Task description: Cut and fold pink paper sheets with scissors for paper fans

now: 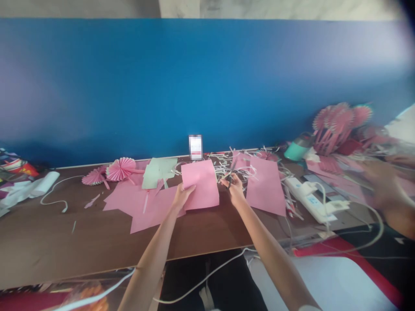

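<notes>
Only the head cam to go on here, and it's a bit smeared around the edges. My left hand [183, 195] has its fingers pinched narrow on the lower left edge of a pink sheet [200, 185], which sits flat-ish on the brown table [65, 242], overlapping other pink paper [145, 207]. My right hand [235, 191] is just beside that sheet's right edge, fingers curled tight around a pair of dark scissors [231, 175], tips up and tilted. I can't tell if the blades are open.

Right behind the hands there's a messy heap of paper strips [235, 169], with a pale green sheet [158, 172] and two pink paper fans [121, 169] further left. Another pink sheet [266, 185] lies to the right, next to a white power strip [306, 198] with cables plugged in. Farther back on the right are a teal bottle [298, 147] and a bunch of pink fans [333, 127]. A blurry hand [384, 183] from someone else comes in at the right edge, well apart from mine. A blue wall [194, 77] runs along behind the table.
</notes>
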Available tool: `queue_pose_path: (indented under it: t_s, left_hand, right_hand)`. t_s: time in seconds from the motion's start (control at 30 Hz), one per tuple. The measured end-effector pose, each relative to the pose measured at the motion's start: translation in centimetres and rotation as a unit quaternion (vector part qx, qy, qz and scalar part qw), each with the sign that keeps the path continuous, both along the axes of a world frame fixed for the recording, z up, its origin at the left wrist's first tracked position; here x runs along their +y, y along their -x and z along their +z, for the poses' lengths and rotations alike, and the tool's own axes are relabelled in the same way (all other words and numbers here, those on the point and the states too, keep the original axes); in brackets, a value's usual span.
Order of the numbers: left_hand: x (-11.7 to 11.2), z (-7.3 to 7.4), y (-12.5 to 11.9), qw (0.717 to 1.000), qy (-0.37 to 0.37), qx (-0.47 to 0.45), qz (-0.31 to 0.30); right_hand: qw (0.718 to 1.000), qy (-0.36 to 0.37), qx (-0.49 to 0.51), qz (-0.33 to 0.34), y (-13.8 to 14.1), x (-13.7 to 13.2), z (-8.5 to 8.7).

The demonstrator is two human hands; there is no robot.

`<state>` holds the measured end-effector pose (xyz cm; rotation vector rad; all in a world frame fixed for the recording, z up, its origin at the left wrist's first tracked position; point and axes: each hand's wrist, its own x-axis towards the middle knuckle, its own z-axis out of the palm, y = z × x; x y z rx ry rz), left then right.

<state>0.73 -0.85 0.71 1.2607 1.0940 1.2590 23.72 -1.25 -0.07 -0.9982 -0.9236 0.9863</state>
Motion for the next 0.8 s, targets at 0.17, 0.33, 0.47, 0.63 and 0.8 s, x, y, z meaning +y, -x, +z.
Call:
queue_pose_path:
  t_s: [0.17, 0.33, 0.47, 0.63, 0.8]
  left_hand:
    - [0.5, -0.4, 0.6, 0.999, 0.000, 0.024, 0.030]
    - [0.6, -0.3, 0.8, 0.999, 0.015, -0.012, 0.030]
    - [0.5, 0.1, 0.8, 0.998, 0.021, -0.043, 0.027]
    - [0.6, 0.0, 1.4, 0.995, 0.062, -0.042, 0.062]
    - [0.9, -0.5, 2.2, 0.994, 0.084, 0.037, 0.053]
  right_hand:
    - [0.998, 0.037, 0.000, -0.058, -1.1, 0.3, -0.6]
    - [0.976, 0.084, -0.191, -0.061, -1.3, 0.2, -1.2]
    - [0.924, 0.028, -0.369, -0.094, -1.0, 0.3, -1.4]
    - [0.841, 0.005, -0.512, -0.174, -1.0, 0.0, -1.1]
    - [0.783, 0.002, -0.577, -0.232, -0.5, -1.1, -0.1]
